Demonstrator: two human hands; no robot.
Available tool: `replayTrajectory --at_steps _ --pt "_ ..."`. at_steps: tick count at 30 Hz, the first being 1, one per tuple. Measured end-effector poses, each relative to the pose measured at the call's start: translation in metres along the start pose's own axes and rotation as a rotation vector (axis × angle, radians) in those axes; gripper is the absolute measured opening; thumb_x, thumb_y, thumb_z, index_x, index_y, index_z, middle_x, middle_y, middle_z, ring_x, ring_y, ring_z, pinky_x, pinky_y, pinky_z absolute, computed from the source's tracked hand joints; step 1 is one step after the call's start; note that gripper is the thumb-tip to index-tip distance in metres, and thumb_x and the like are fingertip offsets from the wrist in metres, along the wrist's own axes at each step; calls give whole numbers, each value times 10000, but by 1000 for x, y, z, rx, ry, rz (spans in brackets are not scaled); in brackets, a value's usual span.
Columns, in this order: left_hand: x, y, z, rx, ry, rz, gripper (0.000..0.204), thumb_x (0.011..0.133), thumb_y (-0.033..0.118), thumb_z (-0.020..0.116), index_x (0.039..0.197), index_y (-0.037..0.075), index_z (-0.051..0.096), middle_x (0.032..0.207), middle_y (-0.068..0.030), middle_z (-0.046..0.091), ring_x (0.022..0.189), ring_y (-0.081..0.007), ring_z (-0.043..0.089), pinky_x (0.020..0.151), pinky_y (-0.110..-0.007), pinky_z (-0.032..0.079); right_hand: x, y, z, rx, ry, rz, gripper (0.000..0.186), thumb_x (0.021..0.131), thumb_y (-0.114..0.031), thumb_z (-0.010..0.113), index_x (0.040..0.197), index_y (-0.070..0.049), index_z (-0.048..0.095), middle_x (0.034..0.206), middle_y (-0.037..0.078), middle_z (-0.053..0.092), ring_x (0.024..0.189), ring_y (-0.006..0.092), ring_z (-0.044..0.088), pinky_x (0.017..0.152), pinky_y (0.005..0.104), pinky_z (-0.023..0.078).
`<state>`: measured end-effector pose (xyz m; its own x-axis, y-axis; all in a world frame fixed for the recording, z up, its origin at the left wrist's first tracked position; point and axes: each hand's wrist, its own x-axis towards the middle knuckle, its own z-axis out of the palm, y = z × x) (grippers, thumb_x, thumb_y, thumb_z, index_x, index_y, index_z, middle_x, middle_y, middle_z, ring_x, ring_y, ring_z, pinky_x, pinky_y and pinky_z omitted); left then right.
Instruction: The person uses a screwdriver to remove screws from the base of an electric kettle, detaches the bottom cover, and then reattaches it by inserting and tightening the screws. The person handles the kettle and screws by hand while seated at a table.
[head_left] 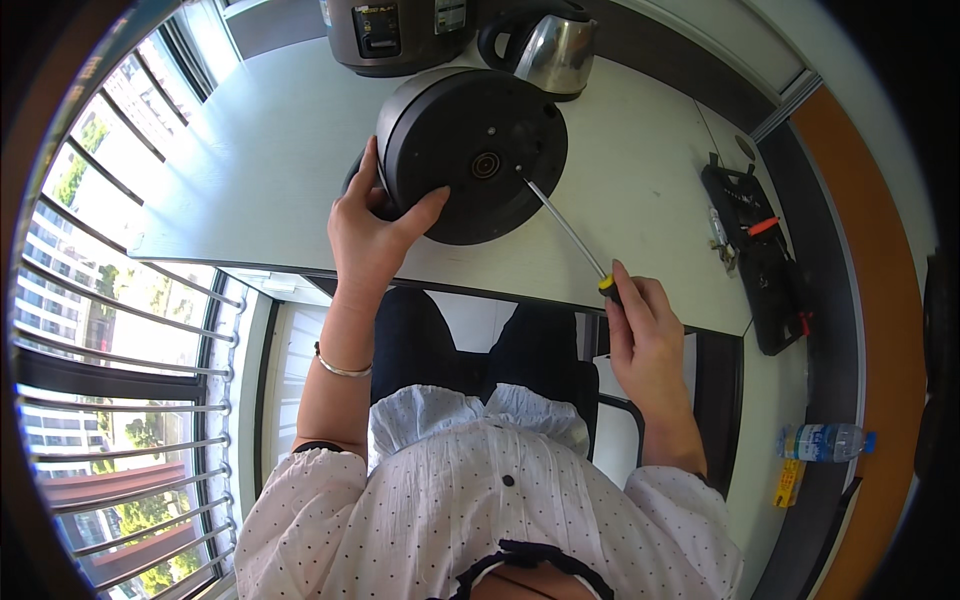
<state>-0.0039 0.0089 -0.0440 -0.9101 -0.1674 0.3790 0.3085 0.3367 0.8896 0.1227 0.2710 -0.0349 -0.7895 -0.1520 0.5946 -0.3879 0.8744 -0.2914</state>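
An electric kettle [455,125] is held tilted, its black underside worked with a screwdriver [567,226].
The kettle is gripped by the left hand [378,228]; the screwdriver's yellow-and-black handle is held by the right hand [646,335], its tip placed beside the round central socket [486,165]. Behind, a steel kettle [562,50] is seen on the pale table [640,190].

The head view looks steeply down from above the blouse [480,475] (a wide fisheye, so straight edges bow and the rim goes black), close over left hand [375,222], right hand [648,335] and desk [265,155], taking in the window [110,380] at left, the bottle [825,443] at right and the kettle [556,55] on the far side.
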Motion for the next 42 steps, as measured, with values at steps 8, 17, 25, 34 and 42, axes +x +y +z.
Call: replayTrajectory --at_steps 8,17,25,34,42 --pt "0 4 1 -10 -1 15 912 602 364 772 1335 -64 439 645 -65 624 579 -122 604 596 -232 475 0 -1 -2 118 -48 68 359 845 2 597 1203 -3 563 881 125 570 620 236 589 571 310 492" --pt "-2 7 2 48 -5 45 906 603 340 774 1324 -88 432 661 -105 661 601 -147 649 624 -241 499 2 -1 -17 813 -335 601 322 933 -88 527 1236 18 531 829 75 560 581 104 536 520 227 446" --pt "-4 11 4 96 13 100 884 589 320 794 1279 -123 462 626 -98 635 554 -137 621 590 -239 487 7 -8 -26 411 -335 384 318 916 -78 531 1215 30 532 818 137 547 585 201 562 540 296 475" --pt "-6 6 12 309 75 238 901 552 407 811 1251 -84 523 558 -59 536 500 -169 519 576 -269 457 17 -29 -39 -246 -366 141 365 882 -66 542 1218 67 494 870 164 523 641 309 592 584 373 505" --pt "-9 9 11 281 52 234 897 561 410 807 1241 -100 522 567 -73 556 508 -175 532 626 -269 457 19 -1 -38 290 -397 367 398 811 -85 667 1158 56 530 829 112 563 601 200 566 558 278 457"
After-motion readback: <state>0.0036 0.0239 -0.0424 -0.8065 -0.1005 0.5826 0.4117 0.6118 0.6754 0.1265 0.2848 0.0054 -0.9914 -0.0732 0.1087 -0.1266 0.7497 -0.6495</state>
